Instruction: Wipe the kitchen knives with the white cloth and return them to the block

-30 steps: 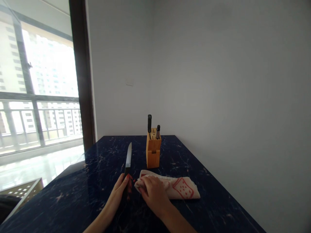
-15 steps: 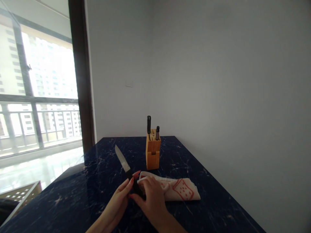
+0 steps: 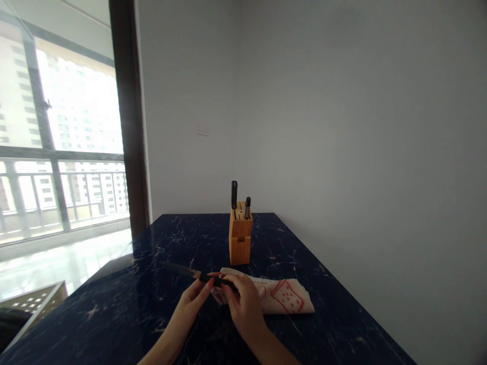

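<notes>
A kitchen knife with a black handle lies across both my hands, its dark-looking blade pointing left over the table. My left hand is closed on the handle near the blade, thumb and fingers pinching it. At the handle's butt end, my right hand is closed as well, with its thumb along the handle. A white cloth with red drawings lies folded behind and to the right of my right hand. Whether those fingers also grip the cloth is hidden.
Beyond the hands stands a wooden knife block holding a black-handled knife and another dark-handled tool. The dark marbled table meets a grey wall at right. A perforated basket is at lower left.
The knife has swung from pointing up and away to pointing left, nearly level, and its blade now looks dark. My right hand has shifted slightly onto the handle's end.
</notes>
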A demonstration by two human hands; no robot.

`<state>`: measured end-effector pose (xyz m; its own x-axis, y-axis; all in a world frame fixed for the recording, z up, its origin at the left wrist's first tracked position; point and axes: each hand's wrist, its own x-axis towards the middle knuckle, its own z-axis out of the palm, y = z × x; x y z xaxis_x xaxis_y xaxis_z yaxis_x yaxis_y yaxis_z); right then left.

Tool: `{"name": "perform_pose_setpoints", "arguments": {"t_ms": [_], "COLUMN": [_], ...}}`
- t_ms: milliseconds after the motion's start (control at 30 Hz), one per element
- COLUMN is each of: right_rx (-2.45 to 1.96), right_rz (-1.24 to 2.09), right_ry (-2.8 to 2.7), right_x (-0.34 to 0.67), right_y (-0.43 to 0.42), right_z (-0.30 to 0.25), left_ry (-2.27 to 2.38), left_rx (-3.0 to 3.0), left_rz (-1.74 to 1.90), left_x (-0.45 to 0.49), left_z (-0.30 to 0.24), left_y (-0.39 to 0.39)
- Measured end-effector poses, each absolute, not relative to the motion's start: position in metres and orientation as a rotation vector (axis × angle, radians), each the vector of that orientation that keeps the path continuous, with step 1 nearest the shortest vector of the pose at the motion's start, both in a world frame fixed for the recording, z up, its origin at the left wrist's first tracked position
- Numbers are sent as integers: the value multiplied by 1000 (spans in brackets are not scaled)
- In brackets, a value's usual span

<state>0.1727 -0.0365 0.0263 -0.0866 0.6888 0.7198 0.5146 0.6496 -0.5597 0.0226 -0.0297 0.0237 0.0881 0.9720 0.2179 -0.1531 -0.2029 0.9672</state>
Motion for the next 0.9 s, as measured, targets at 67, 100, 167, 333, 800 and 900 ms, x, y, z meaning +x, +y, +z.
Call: {"name": "perform_pose_setpoints", "arguments": {"t_ms": [67, 100, 167, 333, 800, 900], "right_rx": [-957, -955, -966, -997, -984, -1084], "right_rz": [263, 293, 327, 343, 368, 238], "right_ry": [-1673, -1649, -1622, -1595, -1632, -1593], "right_x": [174, 174, 175, 176, 178, 179], "right_y": [-36, -36, -35, -35, -26, -23], "right_z": [27, 27, 27, 27, 19, 20], "left_ry": [953, 984, 1054, 1130, 1304, 1410], "left_rx": [1340, 1358, 1398, 1452, 1461, 1439], "left_rz": [1395, 1422, 1469, 1512, 1546, 1558], "left_x": [21, 21, 19, 14, 7, 0], "left_z": [23, 23, 25, 26, 16, 13], "left_y": [-30, -31, -33, -38, -31, -22]}}
